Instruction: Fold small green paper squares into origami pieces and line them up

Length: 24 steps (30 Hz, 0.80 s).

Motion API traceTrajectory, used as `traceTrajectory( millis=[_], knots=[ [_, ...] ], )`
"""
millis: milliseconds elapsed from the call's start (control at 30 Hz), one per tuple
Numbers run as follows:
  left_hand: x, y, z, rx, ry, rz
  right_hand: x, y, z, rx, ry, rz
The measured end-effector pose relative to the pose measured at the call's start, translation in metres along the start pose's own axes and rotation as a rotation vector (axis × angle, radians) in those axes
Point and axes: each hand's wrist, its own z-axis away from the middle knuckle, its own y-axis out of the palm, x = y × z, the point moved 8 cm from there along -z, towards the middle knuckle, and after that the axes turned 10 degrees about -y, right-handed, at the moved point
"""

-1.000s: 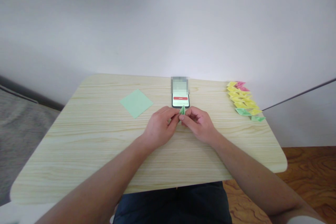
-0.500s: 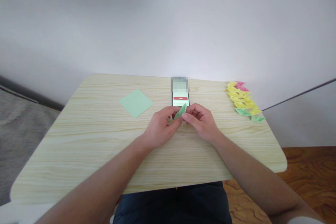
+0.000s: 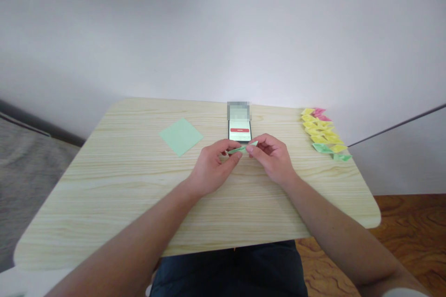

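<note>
Folded paper [image 3: 243, 149], thin and pale green, is held between two hands near the middle of the desk [image 3: 121, 181], just in front of the phone [image 3: 240, 135]. The left hand [image 3: 211, 169] pinches its left end between thumb and fingers. The right hand [image 3: 273, 158] pinches it near the other end, and a pointy tip pokes out past the thumb. Whether the paper touches the desk is hard to tell. It could rip if both hands pulled apart too hard, because paper is weak along its folds. A hard squeeze could squash it and leave wrinkles, and a loose pinch could let a fold spring back. If the fingers slipped, it might drop by the phone. The phone is flat and smooth, with a bright screen. Off to the left lies a green square [image 3: 181, 137], flat, with straight sides and sharp corners. At the right edge sit small pointy shapes, creased and puffy: pink ones [image 3: 324, 118], yellow ones [image 3: 318, 139] and green ones [image 3: 342, 157]. The desk has pale wood stripes and round corners.
</note>
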Motion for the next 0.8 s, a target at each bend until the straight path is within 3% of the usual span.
traceTrajectory(
  millis=[200, 433, 800],
  knots=[
    [0.0007, -0.0033, -0.0007, -0.048, 0.02, -0.004, -0.0004, -0.0031, 0.0011, -0.036, -0.035, 0.014],
    [-0.0018, -0.0029, 0.0002, -0.032, 0.028, -0.001, -0.0067, 0.0041, 0.0023, 0.066, 0.012, 0.037],
    [0.0023, -0.003, -0.0008, -0.016, 0.009, 0.077, -0.0046, 0.0006, 0.0024, 0.063, 0.008, 0.168]
  ],
)
